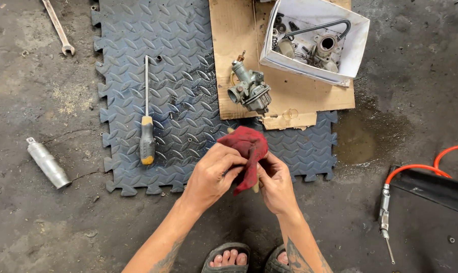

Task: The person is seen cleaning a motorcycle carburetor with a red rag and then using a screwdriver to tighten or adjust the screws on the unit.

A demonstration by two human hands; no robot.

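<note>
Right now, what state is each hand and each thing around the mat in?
Left hand: closed on the red rag.
Right hand: closed on the rag too.
Red rag: bunched, held above the mat.
Screwdriver: lying flat on the mat.
Carburetor: standing on the cardboard.
White box: open, parts inside.
Wrench: flat on the floor.

Bare mat btwn screwdriver & carburetor

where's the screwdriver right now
In the head view, the screwdriver lies on the left part of the foam mat, handle toward the person, left of the left hand.
</note>
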